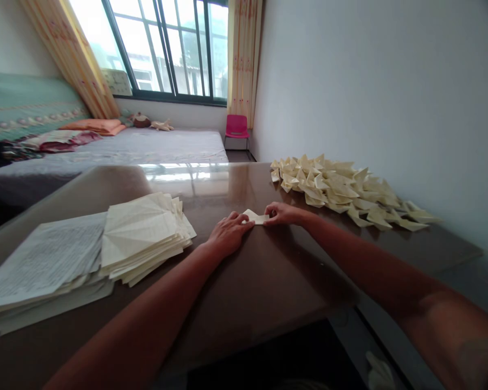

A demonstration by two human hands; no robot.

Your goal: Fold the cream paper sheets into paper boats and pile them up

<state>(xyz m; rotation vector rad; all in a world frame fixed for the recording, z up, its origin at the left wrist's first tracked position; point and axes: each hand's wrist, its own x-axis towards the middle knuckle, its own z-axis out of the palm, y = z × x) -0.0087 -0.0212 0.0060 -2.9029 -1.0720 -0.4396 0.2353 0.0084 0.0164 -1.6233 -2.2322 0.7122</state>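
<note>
A small folded piece of cream paper (257,218) lies on the brown table between my two hands. My left hand (230,232) rests on the tabletop, its fingertips closed on the paper's left end. At the right end, my right hand (283,213) pinches the paper between thumb and curled fingers. Left of my left hand is a stack of creased cream paper sheets (140,227). A large heap of folded paper pieces (333,187) with pointed corners spreads over the table's right side, beyond my right forearm.
Printed sheets (49,260) lie at the table's left, partly under the creased stack. The glossy brown table (244,281) has its right edge near a white wall (370,81). Behind it stand a bed (179,143) and a pink chair (236,126) below a window.
</note>
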